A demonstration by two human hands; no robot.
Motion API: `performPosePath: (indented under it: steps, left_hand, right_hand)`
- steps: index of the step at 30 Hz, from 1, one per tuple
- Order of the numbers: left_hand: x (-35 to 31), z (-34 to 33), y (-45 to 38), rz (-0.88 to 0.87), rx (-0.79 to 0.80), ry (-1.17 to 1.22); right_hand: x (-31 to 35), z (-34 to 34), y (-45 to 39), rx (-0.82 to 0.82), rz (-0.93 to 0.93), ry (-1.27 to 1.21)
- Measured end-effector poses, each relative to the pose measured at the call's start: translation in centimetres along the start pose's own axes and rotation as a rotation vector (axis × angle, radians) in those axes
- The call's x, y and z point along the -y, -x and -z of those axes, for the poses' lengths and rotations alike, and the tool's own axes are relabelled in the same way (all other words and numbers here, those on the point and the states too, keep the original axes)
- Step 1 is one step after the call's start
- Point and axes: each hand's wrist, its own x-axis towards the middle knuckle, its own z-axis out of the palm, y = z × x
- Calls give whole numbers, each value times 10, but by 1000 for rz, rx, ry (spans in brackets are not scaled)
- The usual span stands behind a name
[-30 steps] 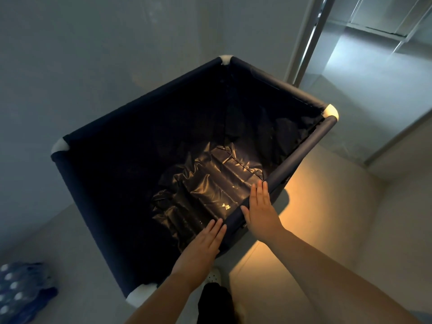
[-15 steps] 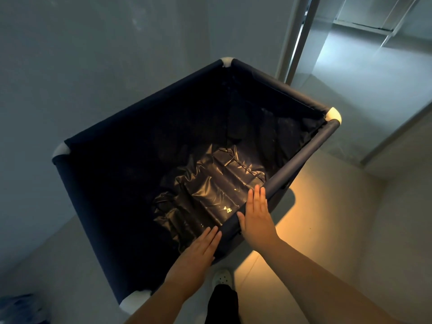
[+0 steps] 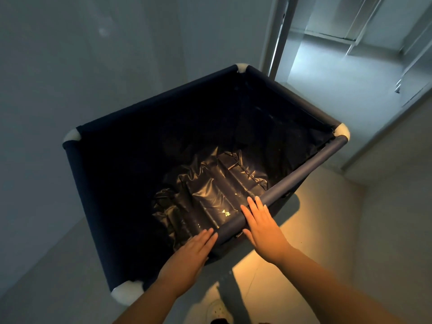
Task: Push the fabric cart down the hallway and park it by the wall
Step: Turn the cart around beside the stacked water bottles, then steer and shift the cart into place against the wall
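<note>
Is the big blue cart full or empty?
Nearly empty. The cart holds only a crumpled dark plastic liner at the bottom, with tiny bright specks.

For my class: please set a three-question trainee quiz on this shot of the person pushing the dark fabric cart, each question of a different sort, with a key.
1. True or false: both hands lie flat, fingers extended, against the near rail of the fabric cart.
2. What lies at the bottom of the cart? A) folded towels B) crumpled dark plastic liner C) cardboard boxes
3. Fill in: the lit doorway opens ahead to the cart's ____ side.

Key
1. True: the left hand and right hand press the rail open-palmed, not wrapped around it.
2. B: the plastic liner is shiny and wrinkled.
3. Right.
</note>
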Motion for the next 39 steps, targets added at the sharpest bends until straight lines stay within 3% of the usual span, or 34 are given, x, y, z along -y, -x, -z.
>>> performPosePath:
  steps: [14, 29, 39]
  left_hand:
    - [37, 33, -80, -91, 36, -49]
    - [62, 44, -123, -149, 2, -144]
    - [68, 45, -121, -176, -55, -38]
  right_hand:
    - [-124, 23, -82, 98, 555, 181]
    - [-184, 28, -157, 80, 1106, 289]
    - [-183, 27, -163, 65, 1170, 230]
